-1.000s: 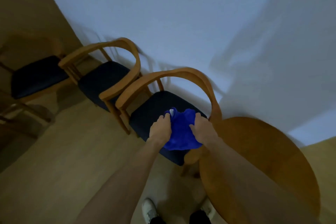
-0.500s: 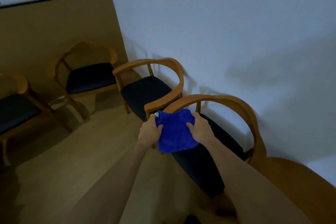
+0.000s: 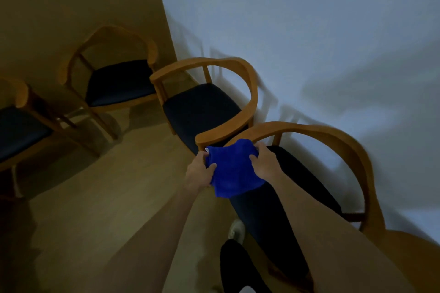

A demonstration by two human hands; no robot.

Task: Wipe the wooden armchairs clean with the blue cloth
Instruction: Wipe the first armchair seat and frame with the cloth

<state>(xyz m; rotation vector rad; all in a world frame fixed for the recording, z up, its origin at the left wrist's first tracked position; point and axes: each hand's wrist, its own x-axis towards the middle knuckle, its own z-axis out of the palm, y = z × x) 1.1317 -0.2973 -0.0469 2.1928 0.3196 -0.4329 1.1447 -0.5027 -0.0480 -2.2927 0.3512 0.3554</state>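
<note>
We've got the blue cloth [image 3: 232, 169] stretched between both hands: our left hand [image 3: 199, 171] grips its left edge with fingers and thumb curled round a bunched fold, and our right hand [image 3: 263, 163] pinches the right edge, fingers wrapped over the top of the fabric. The cloth hangs in a loose sheet between them, its lower edge drooping toward us, and a small white tag [image 3: 206, 149] pokes out at its upper left corner. It sits right over the front end of the nearest armchair's left armrest (whether it actually touches the wood, we cannot tell). That nearest armchair [image 3: 342, 140] curves round to the right along the pale wall [image 3: 309, 31], its dark seat cushion [image 3: 292, 181] running under our right forearm. Just beside it on the left stands the second armchair [image 3: 247, 83], its right armrest ending close by the cloth's top edge. Farther left, against the tan wall panel [image 3: 83, 7], is a third armchair [image 3: 119, 54], and a fourth armchair [image 3: 19, 100] shows partly at the left edge. Down near us we see one pale shoe [image 3: 237, 231] on the wooden floor [image 3: 95, 197] and a dark trouser leg [image 3: 238, 266]. At the near right corner sits the edge of a round wooden table [image 3: 419, 254].
</note>
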